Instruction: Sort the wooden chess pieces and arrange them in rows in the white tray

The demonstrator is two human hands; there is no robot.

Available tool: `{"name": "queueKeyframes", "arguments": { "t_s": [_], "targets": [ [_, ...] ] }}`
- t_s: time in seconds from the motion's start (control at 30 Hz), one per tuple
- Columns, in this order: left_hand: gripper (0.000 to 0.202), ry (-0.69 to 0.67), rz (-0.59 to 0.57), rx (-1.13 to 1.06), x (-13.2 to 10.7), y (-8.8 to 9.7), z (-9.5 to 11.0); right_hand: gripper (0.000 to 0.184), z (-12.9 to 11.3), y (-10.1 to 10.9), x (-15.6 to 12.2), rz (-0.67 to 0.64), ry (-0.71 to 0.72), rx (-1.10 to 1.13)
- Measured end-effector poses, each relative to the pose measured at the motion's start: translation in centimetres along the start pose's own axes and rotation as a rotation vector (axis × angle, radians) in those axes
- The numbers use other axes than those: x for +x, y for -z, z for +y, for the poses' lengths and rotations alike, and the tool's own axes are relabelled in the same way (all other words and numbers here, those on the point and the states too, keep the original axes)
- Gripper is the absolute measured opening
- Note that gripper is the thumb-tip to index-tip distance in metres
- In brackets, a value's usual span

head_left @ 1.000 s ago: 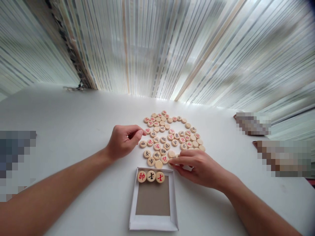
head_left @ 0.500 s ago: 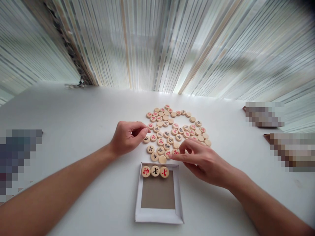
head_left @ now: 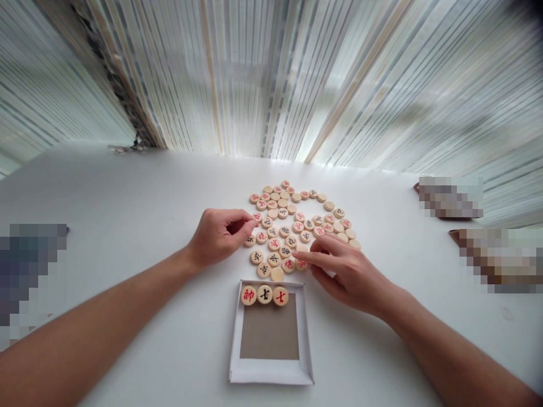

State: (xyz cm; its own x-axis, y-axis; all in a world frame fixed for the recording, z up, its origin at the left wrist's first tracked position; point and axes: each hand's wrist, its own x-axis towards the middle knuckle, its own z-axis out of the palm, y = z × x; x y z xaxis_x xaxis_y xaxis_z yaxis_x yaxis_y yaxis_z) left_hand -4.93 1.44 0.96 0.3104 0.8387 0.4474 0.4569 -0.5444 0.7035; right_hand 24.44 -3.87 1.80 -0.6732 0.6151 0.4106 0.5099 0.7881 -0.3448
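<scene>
Several round wooden chess discs (head_left: pixel 297 223) with red or black characters lie spread on a white table (head_left: pixel 127 215). A shallow white box lid (head_left: pixel 271 374) with a brown floor sits just in front of them, with three discs (head_left: pixel 264 295) in a row along its far edge. My left hand (head_left: pixel 218 236) rests curled at the left edge of the spread, thumb and fingertips pinched near a disc. My right hand (head_left: pixel 343 271) lies at the spread's near right side, index finger stretched toward a red-marked disc (head_left: pixel 301 264), other fingers loosely bent.
Striped curtains hang behind the table's far edge. Blurred-out objects sit at the right (head_left: pixel 449 198) and the left (head_left: pixel 29 265) edges of the table.
My right hand has left the box's far right corner and moved up to the discs, its fingers spreading with the index pointing left. The left hand has barely shifted.
</scene>
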Motion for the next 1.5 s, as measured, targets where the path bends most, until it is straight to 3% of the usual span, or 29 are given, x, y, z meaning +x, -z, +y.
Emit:
{"name": "queueKeyframes", "arguments": {
  "t_s": [0.23,0.43,0.63,0.8,0.93,1.03,1.23,1.5],
  "targets": [
    [0.026,0.029,-0.005,-0.016,0.0,0.0,-0.1,0.028,0.1,-0.2,0.3,0.201,-0.053,0.032],
    [0.026,0.079,0.023,-0.032,0.1,0.0,-0.4,0.025,0.5,-0.6,0.4,0.235,-0.116,0.049],
    [0.025,0.128,0.198,-0.057,1.9,-0.2,-0.2,0.024,0.7,-0.9,0.6,0.263,-0.142,0.085],
    [0.024,0.11,0.291,-0.075,5.4,0.1,0.1,0.023,0.6,-1.2,0.7,0.283,-0.107,0.083],
    [0.029,0.095,0.49,-0.002,8.8,0.9,-1.0,0.023,0.7,-1.3,0.6,0.296,-0.088,0.088],
    [0.029,0.081,0.576,0.072,9.7,1.3,-2.3,0.024,1.0,-1.2,0.6,0.318,-0.104,0.099],
    [0.022,0.029,0.464,0.2,8.0,0.0,-4.6,0.024,1.7,-0.7,0.6,0.391,-0.151,0.068],
    [0.023,-0.018,0.404,0.245,8.1,-0.8,-4.7,0.02,3.4,0.8,0.5,0.556,-0.402,-0.039]
  ]
}}
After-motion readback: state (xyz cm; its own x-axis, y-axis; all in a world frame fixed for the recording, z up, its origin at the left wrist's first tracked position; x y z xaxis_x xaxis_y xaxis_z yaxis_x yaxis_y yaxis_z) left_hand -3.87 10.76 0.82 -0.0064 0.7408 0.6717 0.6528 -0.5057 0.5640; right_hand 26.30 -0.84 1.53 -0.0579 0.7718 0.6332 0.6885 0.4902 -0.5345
